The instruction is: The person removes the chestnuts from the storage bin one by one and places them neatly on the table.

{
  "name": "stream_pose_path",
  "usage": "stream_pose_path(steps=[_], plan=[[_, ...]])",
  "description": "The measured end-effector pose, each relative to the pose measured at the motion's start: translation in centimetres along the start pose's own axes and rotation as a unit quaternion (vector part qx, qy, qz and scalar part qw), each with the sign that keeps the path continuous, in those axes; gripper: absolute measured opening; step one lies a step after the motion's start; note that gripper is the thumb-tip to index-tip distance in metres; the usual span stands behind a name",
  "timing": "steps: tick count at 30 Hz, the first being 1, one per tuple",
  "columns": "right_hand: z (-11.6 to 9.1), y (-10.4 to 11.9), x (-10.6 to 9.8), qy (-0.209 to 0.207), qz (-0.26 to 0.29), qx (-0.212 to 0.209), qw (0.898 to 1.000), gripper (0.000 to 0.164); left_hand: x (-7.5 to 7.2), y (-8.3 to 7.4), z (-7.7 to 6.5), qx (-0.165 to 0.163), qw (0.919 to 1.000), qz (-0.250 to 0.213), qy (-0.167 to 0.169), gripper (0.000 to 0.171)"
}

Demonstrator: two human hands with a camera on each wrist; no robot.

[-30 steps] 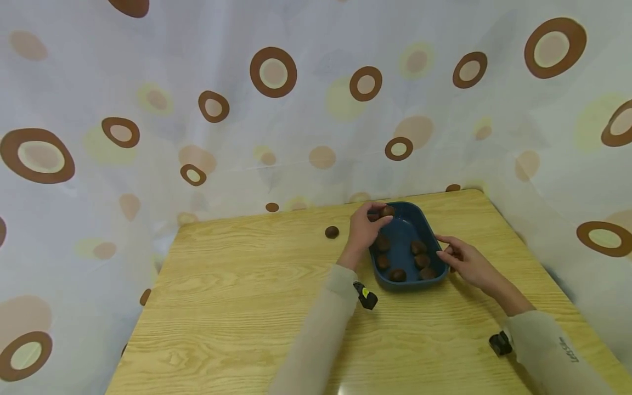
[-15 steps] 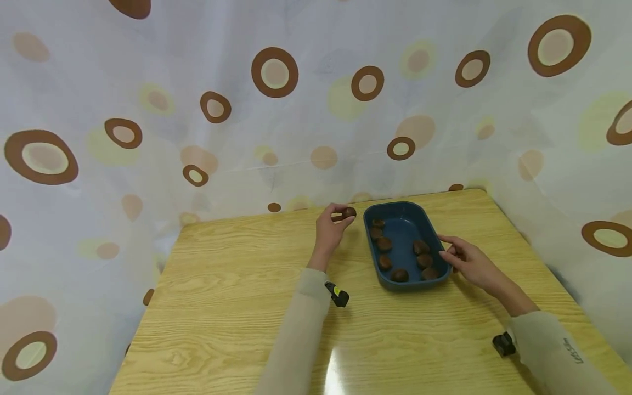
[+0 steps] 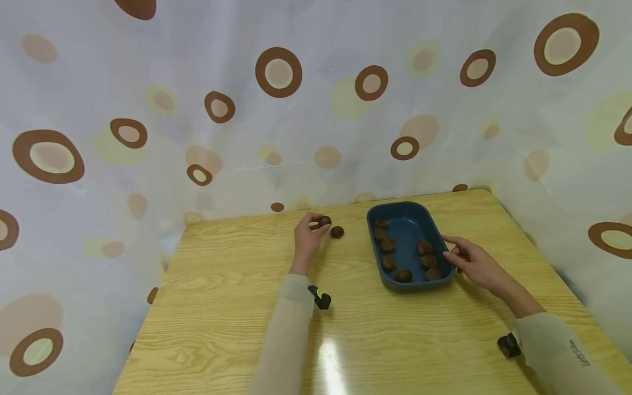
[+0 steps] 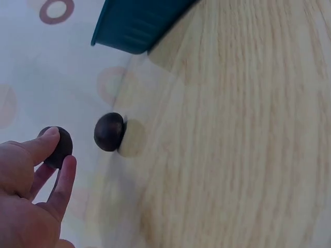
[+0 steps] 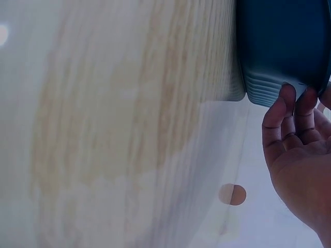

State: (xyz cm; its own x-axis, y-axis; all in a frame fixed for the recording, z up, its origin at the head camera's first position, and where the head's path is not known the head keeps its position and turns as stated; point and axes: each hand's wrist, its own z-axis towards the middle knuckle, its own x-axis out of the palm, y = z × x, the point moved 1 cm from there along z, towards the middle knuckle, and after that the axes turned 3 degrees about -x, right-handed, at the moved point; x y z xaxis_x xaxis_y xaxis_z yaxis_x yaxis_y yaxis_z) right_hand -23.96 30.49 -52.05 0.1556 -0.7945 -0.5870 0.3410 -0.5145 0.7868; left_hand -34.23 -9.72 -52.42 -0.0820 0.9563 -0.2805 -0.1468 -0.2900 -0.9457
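Your left hand (image 3: 306,238) has swung left, away from the blue dish (image 3: 407,233), carrying one chestnut (image 3: 324,221) above the wooden table (image 3: 222,296). Head view: your left forearm (image 3: 282,340) reaches forward, thumb and fingers pinching that chestnut near a loose chestnut (image 3: 337,232); your right forearm (image 3: 558,348) angles in from the lower right, your right hand (image 3: 478,267) holding the dish's side. Rounded at its corners, the dish points its long axis away from you, leaning slightly left, with eight glossy chestnuts (image 3: 388,244) along its walls. Left wrist view: your pinched chestnut looks smooth and dark, apart from the loose one. Right wrist view: your bent fingers touch the dish's ribbed outer wall.
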Motion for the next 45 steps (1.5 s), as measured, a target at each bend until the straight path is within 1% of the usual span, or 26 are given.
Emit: stream_pose_path(steps=[4,8,10,12,15,19,24,30,36,45], plan=[[0.0,0.0,0.0,-0.004,0.001,-0.003,1.0,0.051,-0.3,0.6,-0.2,-0.012,0.9998,0.006,-0.012,0.027],[-0.1,0.0,0.2,-0.002,0.0,0.0,1.0,0.051,-0.5,1.1,-0.8,-0.043,0.9987,0.015,-0.024,0.026],[-0.1,-0.1,0.2,-0.002,-0.001,0.003,1.0,0.051,-0.5,1.3,-1.0,-0.05,0.9982,0.02,-0.027,0.026],[-0.1,-0.1,0.2,-0.003,-0.002,0.005,1.0,0.051,-0.5,1.4,-1.1,-0.051,0.9982,0.02,-0.026,0.026],[0.0,-0.2,0.1,-0.007,-0.003,0.005,1.0,0.05,-0.5,1.4,-0.9,-0.049,0.9982,0.026,-0.025,0.026],[0.0,-0.2,-0.2,-0.009,-0.007,0.0,1.0,0.05,-0.2,1.6,-0.4,-0.062,0.9974,0.034,-0.018,0.026],[0.1,-0.1,-0.3,-0.011,-0.006,0.0,1.0,0.05,0.3,2.0,0.0,-0.077,0.9966,0.028,-0.007,0.025],[-0.1,0.0,-0.1,-0.002,0.009,0.008,1.0,0.052,0.3,1.9,-0.2,-0.08,0.9959,0.043,-0.005,0.025],[-0.3,-0.1,0.0,-0.002,0.007,0.01,1.0,0.052,0.1,1.4,-0.3,-0.083,0.995,0.054,0.009,0.028],[-0.1,-0.6,0.1,-0.002,0.01,0.009,1.0,0.052,-0.2,1.4,-0.2,-0.082,0.9943,0.063,0.025,0.028]])
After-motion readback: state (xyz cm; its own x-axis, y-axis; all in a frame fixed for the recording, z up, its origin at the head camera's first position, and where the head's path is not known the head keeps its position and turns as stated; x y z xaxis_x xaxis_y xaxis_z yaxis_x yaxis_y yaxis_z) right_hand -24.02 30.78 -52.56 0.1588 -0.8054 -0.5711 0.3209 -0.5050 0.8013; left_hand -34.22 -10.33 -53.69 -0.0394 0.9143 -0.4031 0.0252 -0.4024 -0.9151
